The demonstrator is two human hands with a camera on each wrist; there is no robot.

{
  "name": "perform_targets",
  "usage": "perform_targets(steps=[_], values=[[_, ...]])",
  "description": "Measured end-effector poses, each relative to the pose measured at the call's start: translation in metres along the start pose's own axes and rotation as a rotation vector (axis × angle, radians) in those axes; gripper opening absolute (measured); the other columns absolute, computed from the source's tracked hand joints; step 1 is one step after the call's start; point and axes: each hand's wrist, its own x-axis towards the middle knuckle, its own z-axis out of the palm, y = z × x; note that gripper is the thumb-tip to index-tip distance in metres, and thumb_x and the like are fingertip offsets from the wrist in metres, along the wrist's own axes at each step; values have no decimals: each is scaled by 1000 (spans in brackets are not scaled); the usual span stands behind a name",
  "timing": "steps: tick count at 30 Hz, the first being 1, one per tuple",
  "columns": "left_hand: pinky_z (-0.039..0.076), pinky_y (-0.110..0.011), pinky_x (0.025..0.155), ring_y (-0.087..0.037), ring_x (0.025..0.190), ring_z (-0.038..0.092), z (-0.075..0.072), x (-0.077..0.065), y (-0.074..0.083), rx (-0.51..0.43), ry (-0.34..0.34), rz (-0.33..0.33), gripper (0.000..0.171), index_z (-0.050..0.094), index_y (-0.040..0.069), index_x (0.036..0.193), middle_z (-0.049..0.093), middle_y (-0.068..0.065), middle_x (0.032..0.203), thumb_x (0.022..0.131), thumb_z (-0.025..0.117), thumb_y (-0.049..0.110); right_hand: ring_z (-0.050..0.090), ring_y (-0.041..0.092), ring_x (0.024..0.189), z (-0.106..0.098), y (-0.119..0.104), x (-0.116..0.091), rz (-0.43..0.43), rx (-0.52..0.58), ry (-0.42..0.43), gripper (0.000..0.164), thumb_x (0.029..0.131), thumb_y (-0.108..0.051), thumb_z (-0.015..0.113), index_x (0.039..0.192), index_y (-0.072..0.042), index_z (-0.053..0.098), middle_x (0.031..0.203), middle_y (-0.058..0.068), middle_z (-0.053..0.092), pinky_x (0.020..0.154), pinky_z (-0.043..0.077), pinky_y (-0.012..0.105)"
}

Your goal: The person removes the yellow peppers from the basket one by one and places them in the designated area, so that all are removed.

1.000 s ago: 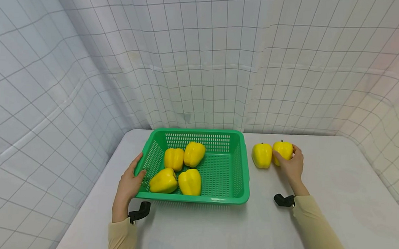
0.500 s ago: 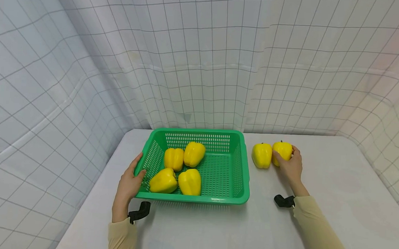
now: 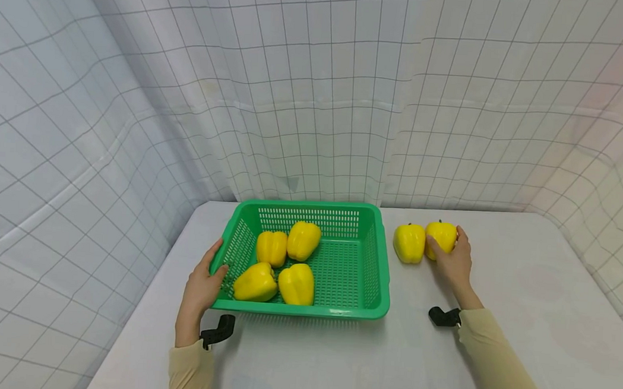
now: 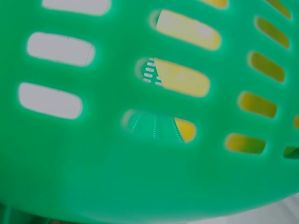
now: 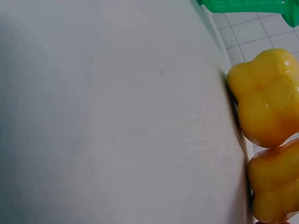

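Note:
A green plastic basket (image 3: 377, 264) with slotted walls stands on the white table. My left hand (image 3: 201, 286) grips its left side, thumb over the rim and fingers along the outside. In the left wrist view the basket's wall (image 4: 117, 172) fills nearly everything, with yellow showing through its slots. To the right of the basket, my right hand (image 3: 455, 263) holds a yellow bell pepper (image 3: 440, 237) between thumb and fingers, on the table. Beside it on the left stands another yellow bell pepper (image 3: 409, 243). The right wrist view shows both peppers side by side, but hides the hand.
Several yellow bell peppers lie in the basket's left and middle part, among them a back one (image 3: 303, 241) and a front one (image 3: 296, 284). A white grid-patterned curtain (image 3: 317, 99) hangs behind the table. A black device (image 3: 444, 316) sits at each wrist.
My right hand's fingers have shifted very slightly around the bell pepper. Left hand, basket and the other peppers look the same.

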Motion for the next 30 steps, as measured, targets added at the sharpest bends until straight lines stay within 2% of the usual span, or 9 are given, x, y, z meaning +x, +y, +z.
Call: perform_targets(steps=[11,14,16,19,22,25,30], values=[[39,-39,70,-36,101,48,-1,2,-2,32,-13,29,60,15,23,154,27,-22,149,100,42,17,35,44,122,-2,1,-6,-18,57,2,87,92,-47,54,150,1,9,142,32,23,99,29,55],[40,-38,64,-35,91,52,-1,4,-3,61,-13,45,61,15,22,154,33,-25,145,100,42,16,35,44,120,-4,1,-7,-23,73,21,87,92,-46,55,150,1,10,141,32,23,98,30,55],[40,-36,57,-32,77,54,0,6,-3,84,-4,57,61,16,21,153,46,-28,133,99,43,16,34,45,121,-6,2,-9,-35,73,38,86,92,-45,56,150,1,12,141,32,24,98,30,54],[38,-34,48,-25,55,49,2,8,-2,129,14,75,61,18,19,153,60,-25,98,98,44,15,33,45,122,-9,2,-13,-64,69,76,82,92,-40,58,149,0,14,141,30,24,99,30,55],[35,-33,41,-21,44,43,4,8,0,187,38,78,60,20,18,152,53,-14,66,96,44,15,31,44,122,-12,1,-19,-113,77,127,78,92,-34,60,148,1,18,140,29,25,97,29,55],[33,-32,38,-20,40,40,5,6,2,238,61,72,60,23,17,151,45,-8,55,95,44,15,31,44,120,-15,-2,-26,-181,105,178,72,91,-27,62,145,2,25,137,29,27,94,28,56],[31,-31,36,-19,39,37,5,2,4,281,98,71,59,28,16,149,42,-7,52,93,46,15,33,42,115,-17,-6,-34,-307,139,243,61,88,-16,65,138,4,36,132,28,31,88,28,51]])
